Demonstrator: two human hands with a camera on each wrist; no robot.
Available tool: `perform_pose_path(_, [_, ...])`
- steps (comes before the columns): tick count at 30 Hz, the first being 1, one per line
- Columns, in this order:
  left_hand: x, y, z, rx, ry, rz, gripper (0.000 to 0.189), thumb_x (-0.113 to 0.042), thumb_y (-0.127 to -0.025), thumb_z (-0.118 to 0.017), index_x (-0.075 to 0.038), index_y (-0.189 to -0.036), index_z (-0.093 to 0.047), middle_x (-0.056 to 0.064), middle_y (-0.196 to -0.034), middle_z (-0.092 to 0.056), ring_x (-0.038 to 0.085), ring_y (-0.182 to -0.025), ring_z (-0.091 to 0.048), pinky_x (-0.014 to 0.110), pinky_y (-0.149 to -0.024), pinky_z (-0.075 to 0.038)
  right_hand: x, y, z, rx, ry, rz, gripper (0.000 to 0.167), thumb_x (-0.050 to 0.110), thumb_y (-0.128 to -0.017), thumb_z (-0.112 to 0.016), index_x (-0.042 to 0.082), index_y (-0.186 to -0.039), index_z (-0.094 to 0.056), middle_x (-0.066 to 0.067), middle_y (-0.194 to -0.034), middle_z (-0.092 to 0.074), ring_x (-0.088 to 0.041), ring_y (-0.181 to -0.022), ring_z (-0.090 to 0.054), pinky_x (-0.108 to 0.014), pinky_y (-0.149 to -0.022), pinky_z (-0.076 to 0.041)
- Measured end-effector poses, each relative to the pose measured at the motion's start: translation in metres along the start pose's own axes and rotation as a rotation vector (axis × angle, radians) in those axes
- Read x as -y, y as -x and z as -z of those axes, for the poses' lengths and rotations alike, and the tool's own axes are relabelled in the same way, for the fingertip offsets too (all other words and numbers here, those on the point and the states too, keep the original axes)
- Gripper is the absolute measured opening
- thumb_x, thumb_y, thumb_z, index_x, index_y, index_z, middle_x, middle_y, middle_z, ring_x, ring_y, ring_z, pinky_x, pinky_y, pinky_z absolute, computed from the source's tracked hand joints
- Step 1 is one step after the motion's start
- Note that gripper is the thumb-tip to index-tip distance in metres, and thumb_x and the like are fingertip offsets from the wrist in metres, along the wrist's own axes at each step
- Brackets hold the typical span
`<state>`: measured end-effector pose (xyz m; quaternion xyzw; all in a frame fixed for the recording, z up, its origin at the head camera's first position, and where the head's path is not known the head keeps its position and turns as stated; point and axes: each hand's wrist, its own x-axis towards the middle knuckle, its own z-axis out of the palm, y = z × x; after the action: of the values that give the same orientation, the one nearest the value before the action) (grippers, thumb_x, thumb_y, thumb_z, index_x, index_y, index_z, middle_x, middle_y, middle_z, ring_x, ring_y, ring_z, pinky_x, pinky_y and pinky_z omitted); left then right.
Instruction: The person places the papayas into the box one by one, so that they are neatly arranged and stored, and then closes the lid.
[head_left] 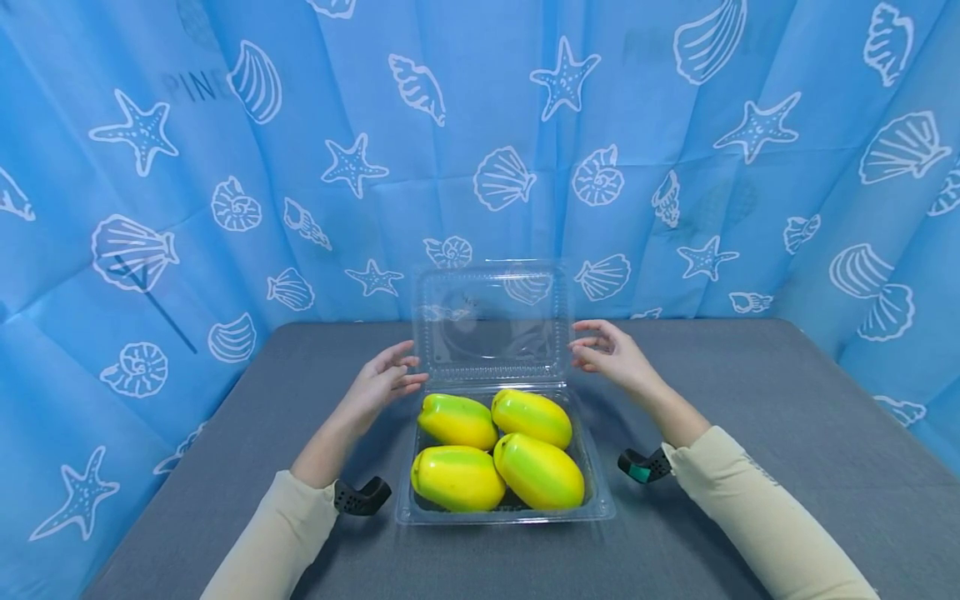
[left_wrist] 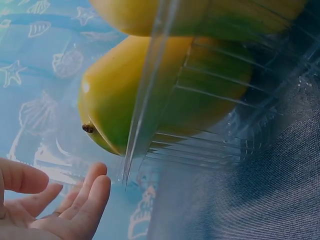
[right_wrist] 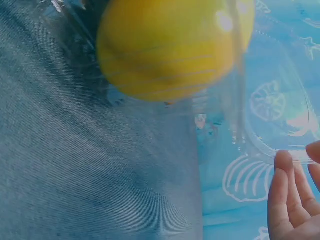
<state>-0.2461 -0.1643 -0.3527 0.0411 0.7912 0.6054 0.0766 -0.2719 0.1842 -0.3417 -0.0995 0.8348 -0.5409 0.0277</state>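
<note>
A clear plastic clamshell box (head_left: 506, 518) stands on the table with its lid (head_left: 491, 321) raised at the back. Several oblong yellow-green fruits that look like papayas (head_left: 459, 479) lie in its base, in two rows. By the lid's left edge is my left hand (head_left: 378, 385), fingers spread and loosely bent, apart from the fruit (left_wrist: 115, 95) in the left wrist view. My right hand (head_left: 617, 358) is at the lid's right edge, its fingertips close to or touching the rim. In the right wrist view, the fingers (right_wrist: 280, 195) look fairly straight beside the clear rim.
The grey cloth-covered table (head_left: 750, 392) extends on both sides of the box. Behind it hangs a blue curtain (head_left: 480, 125) with white shells and starfish. Black wrist straps (head_left: 362, 497) sit below both wrists, beside the box.
</note>
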Motion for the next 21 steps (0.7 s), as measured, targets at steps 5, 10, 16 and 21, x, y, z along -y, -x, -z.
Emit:
perform_pose_path(5, [-0.001,0.002,0.002,0.010,-0.007,-0.032,0.046,-0.021,-0.102,-0.034,-0.010,-0.145,-0.025,0.020,-0.141,-0.039,0.033,-0.123,-0.053,0.042,-0.105,-0.042,0.004,0.003,0.004,0.038,-0.013,-0.034,0.052,0.035,-0.097,-0.049,0.003,-0.136,-0.036,-0.028,-0.129,-0.052,-0.036,-0.108,-0.060,-0.048,-0.099,-0.047])
perform_pose_path(10, [-0.004,0.004,0.003,0.011,-0.011,-0.032,0.048,-0.035,-0.102,-0.034,-0.009,-0.142,-0.028,0.021,-0.142,-0.039,0.032,-0.123,-0.053,0.041,-0.105,-0.042,0.008,0.005,0.006,0.051,-0.020,-0.056,0.055,0.043,-0.099,-0.039,-0.002,-0.131,-0.037,-0.028,-0.129,-0.051,-0.033,-0.107,-0.062,-0.046,-0.099,-0.048])
perform_pose_path(16, [-0.007,0.005,0.002,-0.007,-0.012,-0.021,0.050,-0.042,-0.101,-0.031,-0.008,-0.138,-0.032,0.020,-0.137,-0.040,0.030,-0.122,-0.055,0.042,-0.106,-0.042,0.011,0.007,0.009,0.070,-0.013,-0.068,0.060,0.049,-0.099,-0.029,-0.004,-0.125,-0.041,-0.029,-0.128,-0.051,-0.014,-0.095,-0.066,-0.042,-0.096,-0.051])
perform_pose_path(21, [-0.007,0.006,0.001,-0.020,-0.027,-0.029,0.049,-0.044,-0.101,-0.030,-0.007,-0.132,-0.036,0.019,-0.133,-0.043,0.030,-0.120,-0.056,0.042,-0.105,-0.043,0.013,0.008,0.011,0.093,-0.028,-0.091,0.061,0.048,-0.100,-0.025,-0.006,-0.124,-0.041,-0.028,-0.123,-0.052,-0.009,-0.089,-0.065,-0.042,-0.095,-0.051])
